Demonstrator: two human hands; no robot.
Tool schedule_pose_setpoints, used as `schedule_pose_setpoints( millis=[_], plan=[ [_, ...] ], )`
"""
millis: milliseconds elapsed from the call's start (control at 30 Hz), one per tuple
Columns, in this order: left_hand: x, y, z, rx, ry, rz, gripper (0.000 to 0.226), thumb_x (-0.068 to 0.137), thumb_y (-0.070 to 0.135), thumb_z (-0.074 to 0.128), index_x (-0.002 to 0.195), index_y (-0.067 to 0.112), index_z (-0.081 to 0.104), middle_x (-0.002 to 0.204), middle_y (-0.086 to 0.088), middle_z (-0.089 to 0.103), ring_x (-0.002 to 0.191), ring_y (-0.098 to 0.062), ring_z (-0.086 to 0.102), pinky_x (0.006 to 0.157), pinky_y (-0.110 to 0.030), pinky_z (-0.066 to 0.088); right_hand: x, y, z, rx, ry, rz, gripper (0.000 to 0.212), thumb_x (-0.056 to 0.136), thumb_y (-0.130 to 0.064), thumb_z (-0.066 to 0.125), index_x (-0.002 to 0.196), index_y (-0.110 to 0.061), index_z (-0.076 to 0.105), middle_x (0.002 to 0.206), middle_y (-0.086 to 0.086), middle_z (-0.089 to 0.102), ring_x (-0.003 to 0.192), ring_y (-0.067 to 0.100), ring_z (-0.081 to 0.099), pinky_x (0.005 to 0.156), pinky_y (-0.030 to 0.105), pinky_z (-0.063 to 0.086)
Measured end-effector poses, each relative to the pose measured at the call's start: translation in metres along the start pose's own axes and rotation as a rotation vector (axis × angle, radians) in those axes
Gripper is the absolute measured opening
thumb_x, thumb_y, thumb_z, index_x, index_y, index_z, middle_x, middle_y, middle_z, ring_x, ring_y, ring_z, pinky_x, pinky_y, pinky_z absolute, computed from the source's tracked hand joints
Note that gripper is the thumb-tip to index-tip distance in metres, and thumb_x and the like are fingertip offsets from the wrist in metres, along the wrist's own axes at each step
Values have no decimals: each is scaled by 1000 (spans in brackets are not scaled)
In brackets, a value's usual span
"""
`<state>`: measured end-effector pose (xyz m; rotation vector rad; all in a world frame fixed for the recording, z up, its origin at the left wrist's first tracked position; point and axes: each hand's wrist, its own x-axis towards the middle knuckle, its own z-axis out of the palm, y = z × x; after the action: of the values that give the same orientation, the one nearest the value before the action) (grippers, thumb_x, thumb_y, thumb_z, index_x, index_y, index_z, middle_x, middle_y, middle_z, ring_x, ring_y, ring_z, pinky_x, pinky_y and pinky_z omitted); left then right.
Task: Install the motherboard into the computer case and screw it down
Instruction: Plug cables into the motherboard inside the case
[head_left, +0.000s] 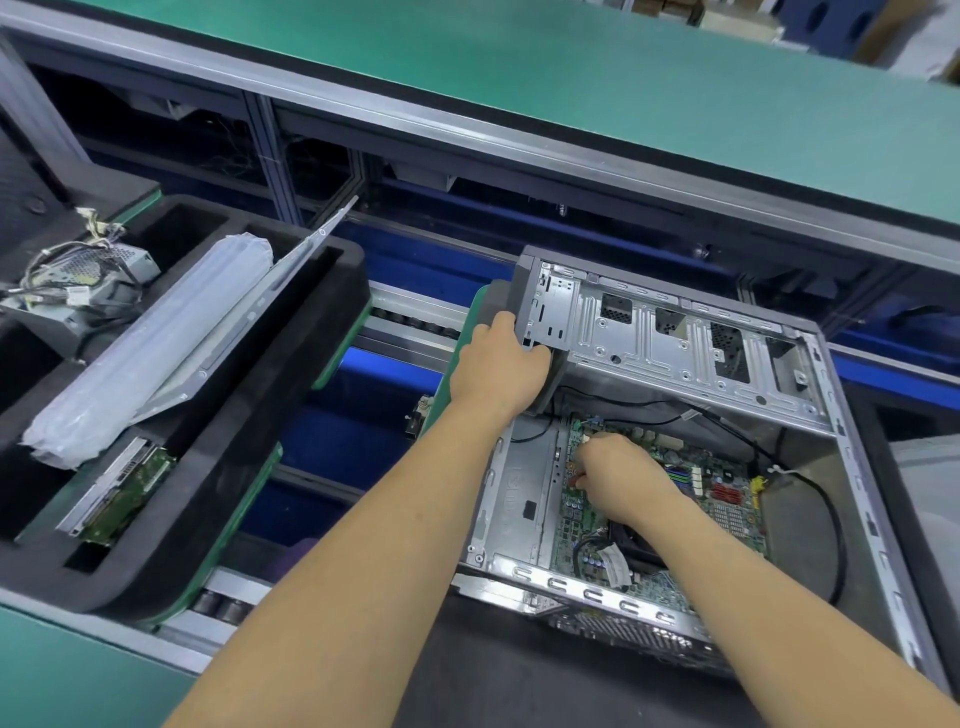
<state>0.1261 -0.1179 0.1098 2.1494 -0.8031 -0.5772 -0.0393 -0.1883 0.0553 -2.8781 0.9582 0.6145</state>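
My left hand (496, 364) grips the left end of the raised drive cage (670, 343), fingers curled round its edge, holding it tilted up over the open case (852, 519). My right hand (621, 478) is down inside the case, resting on the far left part of the motherboard (727, 506), fingers bent toward the board; I cannot tell whether they pinch anything. The motherboard lies flat on the case floor, below the cage, with a black cable (831, 519) looping along its right side. The case lies on its side on a dark surface (493, 675). To the left, a black foam tray (291, 415) holds a wrapped part (156, 348), a green board (130, 493) and a power supply (88, 291) with its wires.
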Motion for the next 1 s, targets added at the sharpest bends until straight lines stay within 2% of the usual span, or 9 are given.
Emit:
schedule_pose_setpoints(
  millis=[167, 300, 500, 567, 667, 767, 900, 1000],
  plan=[
    [0, 1, -1, 0, -4, -1, 40, 93, 35, 51, 130, 22, 49, 127, -4, 55, 109, -31, 55, 90, -49, 53, 1, 0, 0, 24, -8, 7, 22, 97, -12, 64, 77, -11, 54, 85, 9, 56, 76, 28, 51, 67, 33, 41],
    [-1, 1, -1, -4, -5, 4, 38, 92, 35, 51, 128, 21, 50, 127, -3, 56, 108, -30, 56, 89, -49, 54, 1, 0, -1, 30, -11, 19, 32, 95, -8, 64, 68, -11, 48, 77, 7, 53, 70, 27, 52, 63, 33, 42],
    [-2, 2, -1, 2, 1, 5, 38, 93, 35, 51, 128, 21, 50, 126, -4, 55, 108, -30, 56, 88, -49, 54, 1, -1, -2, 37, -29, 8, 44, 97, -12, 64, 62, -15, 38, 74, 6, 47, 68, 25, 47, 64, 31, 40],
    [-2, 3, -1, 4, 0, 3, 37, 92, 35, 51, 126, 20, 50, 125, -4, 56, 108, -31, 55, 88, -49, 54, 1, 0, -1, 42, -29, 11, 43, 97, -12, 64, 62, -15, 40, 73, 4, 47, 66, 22, 46, 63, 31, 39],
    [-2, 3, -2, 2, -3, -1, 37, 92, 35, 50, 126, 20, 50, 126, -4, 56, 108, -32, 55, 89, -49, 53, -1, 1, -1, 47, -9, 13, 38, 98, -16, 65, 66, -13, 45, 83, 7, 53, 76, 24, 47, 66, 32, 40],
    [-3, 3, -2, 1, -4, -5, 37, 92, 35, 51, 126, 20, 50, 126, -5, 55, 109, -32, 55, 89, -50, 53, -1, 2, -2, 91, -5, 23, 20, 99, -20, 64, 83, -7, 61, 94, 12, 64, 86, 29, 58, 72, 35, 49],
    [-3, 3, -2, -11, -5, -11, 39, 92, 35, 51, 127, 20, 51, 125, -7, 54, 110, -32, 54, 92, -50, 51, -1, 3, -3, 143, -26, 36, 21, 99, -20, 64, 84, -5, 64, 87, 14, 67, 85, 32, 64, 73, 35, 53],
    [-3, 3, -2, -13, -6, -10, 39, 92, 35, 51, 128, 20, 50, 126, -6, 54, 111, -32, 54, 92, -50, 51, -1, 3, -3, 147, -29, 39, 20, 99, -21, 64, 90, -3, 67, 90, 15, 68, 86, 33, 65, 76, 37, 55]
  ],
)
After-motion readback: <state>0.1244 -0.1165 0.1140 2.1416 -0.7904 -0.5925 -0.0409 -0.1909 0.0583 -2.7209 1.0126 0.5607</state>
